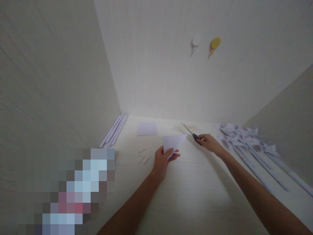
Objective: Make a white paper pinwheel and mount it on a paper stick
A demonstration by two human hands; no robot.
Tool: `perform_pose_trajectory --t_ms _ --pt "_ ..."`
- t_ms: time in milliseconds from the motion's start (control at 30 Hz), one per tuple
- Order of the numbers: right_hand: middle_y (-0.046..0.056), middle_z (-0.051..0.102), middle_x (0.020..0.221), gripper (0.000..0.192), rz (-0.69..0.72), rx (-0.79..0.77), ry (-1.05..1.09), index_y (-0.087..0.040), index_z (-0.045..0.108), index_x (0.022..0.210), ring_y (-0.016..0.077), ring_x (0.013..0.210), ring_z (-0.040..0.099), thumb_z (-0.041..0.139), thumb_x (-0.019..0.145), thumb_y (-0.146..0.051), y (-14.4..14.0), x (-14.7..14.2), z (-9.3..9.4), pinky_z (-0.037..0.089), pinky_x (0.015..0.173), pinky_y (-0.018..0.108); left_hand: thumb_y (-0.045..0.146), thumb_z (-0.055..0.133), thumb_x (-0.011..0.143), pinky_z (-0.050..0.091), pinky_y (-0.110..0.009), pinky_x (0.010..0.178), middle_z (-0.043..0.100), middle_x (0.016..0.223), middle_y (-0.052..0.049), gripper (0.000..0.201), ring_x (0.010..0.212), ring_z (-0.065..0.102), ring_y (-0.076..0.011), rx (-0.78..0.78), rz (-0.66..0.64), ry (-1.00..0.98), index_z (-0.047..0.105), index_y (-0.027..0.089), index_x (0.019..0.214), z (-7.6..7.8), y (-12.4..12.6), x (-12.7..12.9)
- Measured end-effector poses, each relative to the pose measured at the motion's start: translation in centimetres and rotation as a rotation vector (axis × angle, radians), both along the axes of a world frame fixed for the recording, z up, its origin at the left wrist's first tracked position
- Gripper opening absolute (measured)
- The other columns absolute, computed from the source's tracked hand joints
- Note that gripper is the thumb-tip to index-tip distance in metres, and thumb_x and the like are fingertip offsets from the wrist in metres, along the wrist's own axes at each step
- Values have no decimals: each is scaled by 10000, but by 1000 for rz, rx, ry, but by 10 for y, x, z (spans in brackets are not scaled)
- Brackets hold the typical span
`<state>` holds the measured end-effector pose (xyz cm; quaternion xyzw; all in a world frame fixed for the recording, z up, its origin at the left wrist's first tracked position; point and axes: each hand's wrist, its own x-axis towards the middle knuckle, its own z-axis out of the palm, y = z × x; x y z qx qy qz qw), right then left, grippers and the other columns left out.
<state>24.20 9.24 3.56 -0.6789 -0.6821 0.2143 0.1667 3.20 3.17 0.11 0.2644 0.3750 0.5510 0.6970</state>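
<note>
My left hand [162, 160] pinches a folded paper triangle [174, 142] just left of the scissors [192, 133]. My right hand [207, 142] grips their handles — arm outstretched, blades pointing away, resting on the table [195, 189].

1 head-worn view looks forward and down, near the tabletop [195, 195] and wall corner

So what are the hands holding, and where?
Left hand pinches the folded white paper at its lower corner; right hand grips the scissors by the handles.
</note>
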Motion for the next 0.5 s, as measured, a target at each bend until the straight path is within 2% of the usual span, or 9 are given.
perform_pose_trajectory --t_ms 67,133,200,333,500 --pt "22 565 561 142 -37 60 -56 -139 599 620 134 543 501 523 684 -240 22 -3 -6 343 522 237 243 635 598 449 -213 533 638 672 -63 219 537 592 -115 7 -5 6 560 96 742 0 0 1" --pt "48 615 685 98 -80 124 -92 -144 612 690 163 668 543 565 651 -220 38 -9 -14 361 578 237 247 633 597 445 -212 522 636 662 -61 214 527 589 -115 13 -8 12 560 97 732 -1 0 1" --pt "84 632 780 156 -126 164 -117 -133 613 764 186 743 554 582 643 -226 50 -15 -22 372 601 244 247 630 597 443 -211 517 634 658 -58 210 523 588 -114 12 -8 11 559 98 726 -1 1 1" --pt "123 635 820 199 -166 195 -141 -110 620 782 207 770 561 601 635 -243 63 -27 -32 382 616 258 244 620 604 443 -213 520 632 661 -55 208 515 583 -109 9 -10 -7 557 98 738 -2 1 1" --pt "119 634 799 172 -180 218 -113 -107 629 753 211 769 560 598 628 -221 70 -36 -36 384 635 269 225 601 623 430 -197 498 626 651 -50 179 504 581 -102 11 -24 -6 546 95 734 -2 1 2"
